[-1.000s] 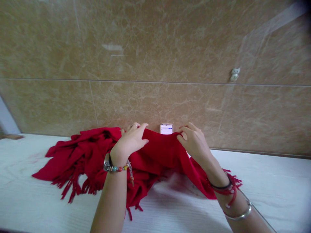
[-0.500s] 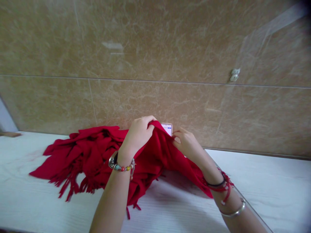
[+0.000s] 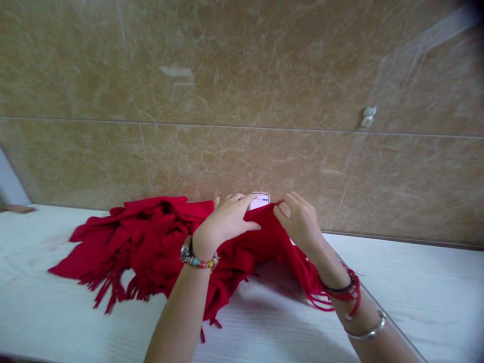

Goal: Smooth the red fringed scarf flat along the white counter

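A red fringed scarf [image 3: 151, 247] lies bunched on the white surface, with its right part lifted. My right hand [image 3: 300, 217] pinches the scarf's upper edge between thumb and fingers. Over the cloth just to the left is my left hand [image 3: 232, 217], its thumb and fingers spread, with no cloth gripped between them. Behind the scarf, between both hands, a phone [image 3: 260, 200] with a lit screen leans near the wall; its lower part is hidden by the cloth. Fringe strands hang beneath my right wrist.
A tan marbled tile wall [image 3: 242, 91] rises behind the white wood-grain surface [image 3: 408, 292]. One small white cat-shaped piece [image 3: 368, 116] is fixed on the wall at the right. A seam runs down the surface beside my right forearm.
My left hand has let go of the scarf's edge, opened and shifted slightly right. My right hand has moved a little right and up with the edge, and fringe now shows below it.
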`<state>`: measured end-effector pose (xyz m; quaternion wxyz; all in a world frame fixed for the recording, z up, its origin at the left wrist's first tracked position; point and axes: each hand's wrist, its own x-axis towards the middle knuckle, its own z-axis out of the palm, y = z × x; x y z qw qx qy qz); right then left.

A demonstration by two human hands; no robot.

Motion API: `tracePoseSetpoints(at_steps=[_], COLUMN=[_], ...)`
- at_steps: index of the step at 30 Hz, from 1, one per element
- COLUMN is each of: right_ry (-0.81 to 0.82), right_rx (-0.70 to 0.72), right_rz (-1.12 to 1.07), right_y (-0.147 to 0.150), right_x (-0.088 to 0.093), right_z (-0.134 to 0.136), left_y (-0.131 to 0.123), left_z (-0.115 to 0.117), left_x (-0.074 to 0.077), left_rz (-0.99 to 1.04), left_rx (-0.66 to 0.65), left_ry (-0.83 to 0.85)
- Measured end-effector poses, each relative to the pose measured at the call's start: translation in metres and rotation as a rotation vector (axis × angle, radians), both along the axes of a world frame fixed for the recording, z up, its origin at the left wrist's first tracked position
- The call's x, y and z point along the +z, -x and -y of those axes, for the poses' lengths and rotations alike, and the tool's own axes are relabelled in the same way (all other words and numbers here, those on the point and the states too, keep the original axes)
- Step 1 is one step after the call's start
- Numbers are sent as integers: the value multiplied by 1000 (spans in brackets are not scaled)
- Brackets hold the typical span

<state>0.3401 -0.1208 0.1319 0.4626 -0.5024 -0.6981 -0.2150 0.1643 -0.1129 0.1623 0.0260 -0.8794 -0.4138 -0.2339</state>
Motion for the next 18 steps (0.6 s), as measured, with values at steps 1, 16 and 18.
tracePoseSetpoints(at_steps=[1,16,18], right_ry=[-4,293,214], right_rx=[10,-34,-151], right_rz=[-1,210,206], right_y=[1,9,8], right_x=[0,-8,-7], right_z=[1,-1,0], left_y=[-7,9,12], left_z=[1,-5,-7], left_x=[-1,13,14], left_rz=[19,340,346], left_rx=[-31,96,129], left_ry=[-12,-229,-238])
